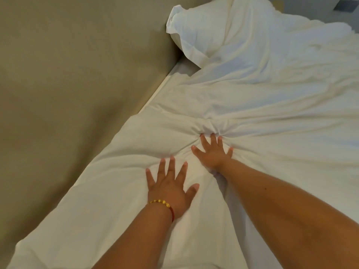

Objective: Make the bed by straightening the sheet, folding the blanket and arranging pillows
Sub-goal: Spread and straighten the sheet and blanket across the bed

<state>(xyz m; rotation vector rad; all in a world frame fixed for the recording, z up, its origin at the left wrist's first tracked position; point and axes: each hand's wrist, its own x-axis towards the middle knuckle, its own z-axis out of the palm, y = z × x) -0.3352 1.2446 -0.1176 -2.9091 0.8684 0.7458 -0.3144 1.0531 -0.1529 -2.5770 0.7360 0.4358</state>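
The bed [175, 69] runs along a beige upholstered panel [77, 74] on its left — a strip of bare sheet shows at that edge. Over it lies a rumpled white blanket [262, 105], with a white pillow [196, 35] at the far end against the panel.

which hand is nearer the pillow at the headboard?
Right. The right hand presses flat on the blanket, farther up the bed toward the pillow. The left hand, also flat, lies lower, farther from it. Neither touches the pillow.
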